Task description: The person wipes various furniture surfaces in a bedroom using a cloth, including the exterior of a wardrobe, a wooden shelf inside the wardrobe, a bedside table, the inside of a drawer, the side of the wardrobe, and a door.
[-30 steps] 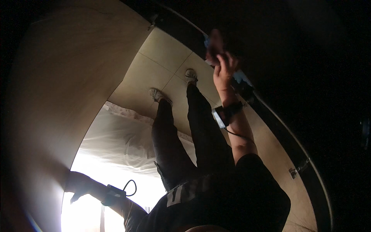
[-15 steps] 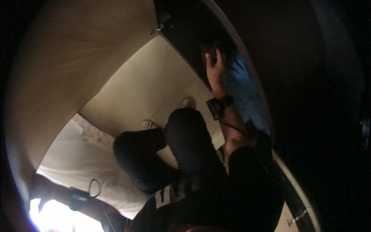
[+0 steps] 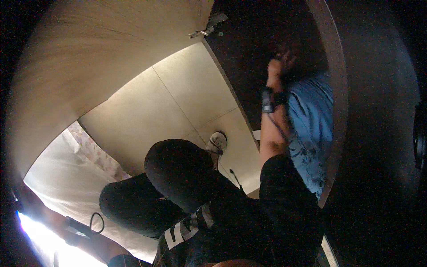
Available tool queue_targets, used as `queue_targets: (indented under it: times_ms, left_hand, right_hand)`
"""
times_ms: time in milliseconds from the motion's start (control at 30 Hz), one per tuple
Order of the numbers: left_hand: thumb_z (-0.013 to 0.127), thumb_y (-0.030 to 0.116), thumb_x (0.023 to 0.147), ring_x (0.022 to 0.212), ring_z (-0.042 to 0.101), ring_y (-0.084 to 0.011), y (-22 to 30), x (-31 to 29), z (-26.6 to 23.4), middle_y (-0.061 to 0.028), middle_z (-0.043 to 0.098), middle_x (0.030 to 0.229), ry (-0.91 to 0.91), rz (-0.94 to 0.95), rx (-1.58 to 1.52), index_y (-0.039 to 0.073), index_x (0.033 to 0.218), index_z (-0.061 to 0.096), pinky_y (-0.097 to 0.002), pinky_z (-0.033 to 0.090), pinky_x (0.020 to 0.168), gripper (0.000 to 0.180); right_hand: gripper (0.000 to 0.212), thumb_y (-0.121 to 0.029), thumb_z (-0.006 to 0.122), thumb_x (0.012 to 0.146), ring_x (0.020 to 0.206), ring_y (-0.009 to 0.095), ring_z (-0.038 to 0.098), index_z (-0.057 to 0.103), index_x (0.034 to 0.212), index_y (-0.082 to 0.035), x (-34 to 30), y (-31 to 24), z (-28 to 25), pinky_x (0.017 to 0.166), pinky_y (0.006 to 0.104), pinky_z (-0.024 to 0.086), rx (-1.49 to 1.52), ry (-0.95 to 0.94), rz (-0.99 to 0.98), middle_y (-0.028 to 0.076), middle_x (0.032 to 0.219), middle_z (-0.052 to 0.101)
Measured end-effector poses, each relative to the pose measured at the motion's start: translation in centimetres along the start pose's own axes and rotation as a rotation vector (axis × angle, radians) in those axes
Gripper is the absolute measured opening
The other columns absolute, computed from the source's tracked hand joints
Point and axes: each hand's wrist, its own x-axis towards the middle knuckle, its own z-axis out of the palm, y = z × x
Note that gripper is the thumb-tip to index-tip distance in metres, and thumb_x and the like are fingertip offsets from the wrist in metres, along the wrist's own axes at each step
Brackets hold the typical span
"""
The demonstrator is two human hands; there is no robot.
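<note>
My right hand (image 3: 279, 66) reaches into a dark cabinet compartment (image 3: 249, 66). Its fingers are dim and smeared, so whether they grip anything does not show. Blue denim-like cloth (image 3: 311, 111), with a frayed lower edge, lies along the right side of that forearm, under the compartment's rim. At the lower left my left arm stretches out toward the picture's edge, near a bright patch of light. My left hand (image 3: 39, 207) is dark there, its fingers hidden.
A pale door panel (image 3: 111, 49) stands at the upper left, with a metal hinge (image 3: 201, 33) at its corner. White bedding (image 3: 66, 178) lies at the left. Below are pale floor tiles (image 3: 178, 98), a shoe (image 3: 217, 142) and my bent knees. A dark panel (image 3: 378, 133) fills the right.
The view has shifted and brightened. My right hand appears deeper in the compartment, its separate fingers now blurred. More of the blue cloth shows. My knees have moved.
</note>
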Motion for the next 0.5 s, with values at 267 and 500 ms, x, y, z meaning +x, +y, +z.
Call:
queue_targets:
  times_ms: [267, 500]
  left_hand:
    - [0.069, 0.05, 0.066, 0.095, 0.047, -0.0119, -1.0, 0.8, 1.6, -0.0011, 0.056, 0.1, 0.004, 0.001, 0.021, 0.002, 0.101, 0.054, -0.023, 0.037, 0.087, 0.061]
    - [0.068, 0.05, 0.068, 0.094, 0.048, -0.0125, -1.1, 1.6, 1.6, -0.0013, 0.057, 0.1, 0.006, -0.009, 0.029, 0.003, 0.1, 0.055, -0.0236, 0.037, 0.087, 0.059]
  right_hand:
    - [0.042, -0.028, 0.05, 0.09, 0.129, 0.036, 0.028, 0.045, 0.13, -0.015, 4.1, -4.0, 5.1, 0.106, 0.0426, 0.025, 0.151, -0.297, -0.176, 0.016, 0.14, 0.032]
    - [0.037, -0.016, 0.054, 0.087, 0.123, 0.033, 0.035, 0.05, 0.124, -0.017, -2.0, -10.3, 2.7, 0.102, 0.0411, 0.031, 0.3, -0.541, -0.579, 0.009, 0.136, 0.039]
